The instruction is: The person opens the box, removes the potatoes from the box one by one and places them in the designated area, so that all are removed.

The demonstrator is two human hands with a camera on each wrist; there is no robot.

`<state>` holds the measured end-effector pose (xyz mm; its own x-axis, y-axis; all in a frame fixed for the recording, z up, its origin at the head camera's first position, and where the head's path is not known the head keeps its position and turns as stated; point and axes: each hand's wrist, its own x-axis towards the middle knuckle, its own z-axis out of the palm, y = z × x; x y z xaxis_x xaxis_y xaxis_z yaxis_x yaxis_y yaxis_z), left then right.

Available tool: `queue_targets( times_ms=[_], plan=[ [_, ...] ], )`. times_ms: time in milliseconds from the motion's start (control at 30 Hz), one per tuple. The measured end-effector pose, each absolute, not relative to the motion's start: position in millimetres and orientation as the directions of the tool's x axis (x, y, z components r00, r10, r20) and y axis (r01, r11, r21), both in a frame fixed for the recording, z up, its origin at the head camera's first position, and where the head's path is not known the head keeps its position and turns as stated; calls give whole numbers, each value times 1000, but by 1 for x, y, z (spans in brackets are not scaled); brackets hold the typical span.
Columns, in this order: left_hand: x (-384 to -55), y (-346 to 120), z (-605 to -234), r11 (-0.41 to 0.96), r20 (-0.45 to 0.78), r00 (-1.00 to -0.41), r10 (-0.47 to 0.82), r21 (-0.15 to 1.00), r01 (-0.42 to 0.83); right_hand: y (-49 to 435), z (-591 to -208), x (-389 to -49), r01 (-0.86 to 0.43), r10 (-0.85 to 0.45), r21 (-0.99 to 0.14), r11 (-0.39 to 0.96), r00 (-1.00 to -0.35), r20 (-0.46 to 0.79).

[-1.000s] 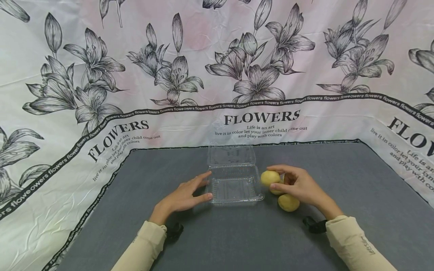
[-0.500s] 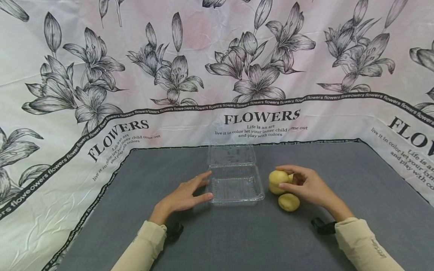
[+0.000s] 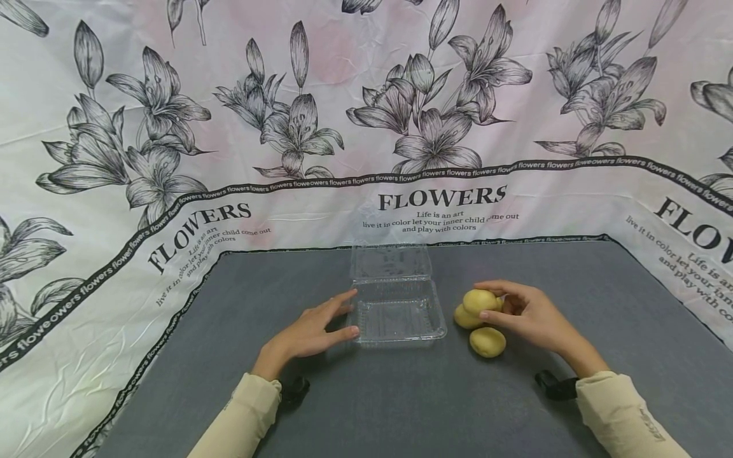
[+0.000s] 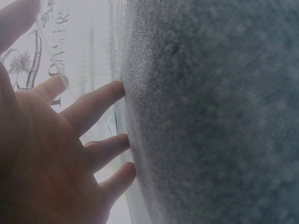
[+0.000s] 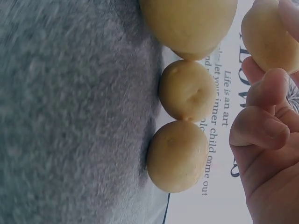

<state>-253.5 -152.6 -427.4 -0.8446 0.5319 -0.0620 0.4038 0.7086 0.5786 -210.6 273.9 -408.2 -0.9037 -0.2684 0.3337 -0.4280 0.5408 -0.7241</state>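
A potato [image 3: 478, 301] is pinched between the thumb and fingers of my right hand [image 3: 532, 316], raised above other potatoes. In the right wrist view the held potato [image 5: 268, 39] is apart from the ones on the table, and the remaining fingers curl without holding anything. One loose potato [image 3: 487, 343] lies nearest me, and another potato [image 3: 466, 317] sits partly behind the held one. A clear plastic clamshell box [image 3: 395, 320] stands to their left with its lid raised. My left hand [image 3: 309, 329] rests at the box's left side, fingers spread and relaxed.
Grey cloth covers the table [image 3: 366, 401]. A white flower-print curtain [image 3: 321, 216] rises behind the box and around the sides. Dark wrist straps show below both hands. In the right wrist view, several potatoes, including the end potato [image 5: 177, 156], stand in a row.
My right hand has moved to the right, away from the box, carrying the potato over the others. The left hand and the box have stayed still.
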Motion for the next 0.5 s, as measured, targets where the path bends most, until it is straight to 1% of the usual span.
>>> queue_targets(
  times_ms=[267, 500],
  plan=[
    [-254, -152, -427, 709, -64, -844, 533, 578, 404, 282, -411, -208, -431, -272, -743, 511, -902, 336],
    [-253, -153, -428, 708, -62, -843, 535, 578, 407, 289, -413, -205, -427, -263, -739, 520, -904, 338]
  ],
)
